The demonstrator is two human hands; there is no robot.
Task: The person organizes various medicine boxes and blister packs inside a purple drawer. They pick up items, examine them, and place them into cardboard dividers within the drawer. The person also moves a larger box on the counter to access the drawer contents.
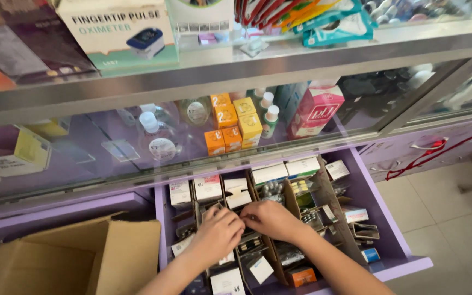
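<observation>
Both my hands reach into an open purple drawer (pixel 394 262) divided by brown cardboard partitions (pixel 290 202) and packed with small medicine boxes and blister strips. My left hand (pixel 218 232) and my right hand (pixel 269 218) meet over the middle compartments, fingertips pinched together on something small that the fingers hide. White boxes (pixel 207 187) stand in the row just beyond my hands.
An open brown cardboard carton (pixel 110 257) stands at the left of the drawer. Above is a glass display counter (pixel 192 76) holding orange boxes (pixel 225 128), bottles (pixel 154 136) and a red-and-white box (pixel 318 112). Tiled floor (pixel 449 218) lies at the right, with a red cord (pixel 427 155) hanging.
</observation>
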